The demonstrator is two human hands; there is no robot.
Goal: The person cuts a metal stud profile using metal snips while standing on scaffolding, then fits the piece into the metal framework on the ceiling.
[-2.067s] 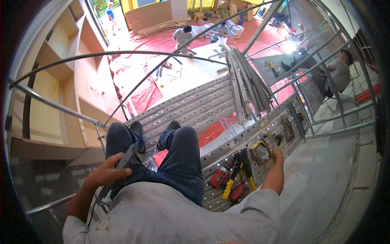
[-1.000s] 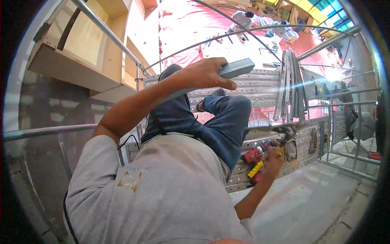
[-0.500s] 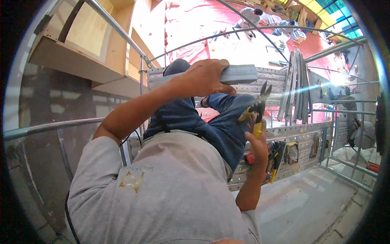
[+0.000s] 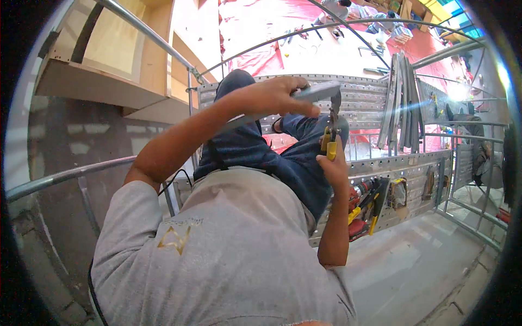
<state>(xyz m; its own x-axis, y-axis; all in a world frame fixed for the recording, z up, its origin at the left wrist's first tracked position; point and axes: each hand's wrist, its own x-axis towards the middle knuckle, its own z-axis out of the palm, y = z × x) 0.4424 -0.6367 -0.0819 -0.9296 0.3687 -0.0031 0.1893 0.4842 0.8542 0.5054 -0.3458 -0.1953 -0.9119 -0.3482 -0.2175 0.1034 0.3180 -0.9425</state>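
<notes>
Head view looks down over a grey shirt with a small gold emblem on its back, at a person seated on a perforated metal scaffold platform. Left hand is raised in front, its grip closed around a short grey metal channel held roughly level above the knees. Right hand comes up from below with its grip wrapped on the yellow handles of a pair of snips, whose dark blades point up and meet the channel's right end. Just beside the right elbow, red and yellow-handled tools lie on the lower platform plank, with a dark pouch next to them. A bundle of long grey metal strips lies across the platform to the right. Red sheeting covers the floor far below, and wooden shelving stands at the left.
</notes>
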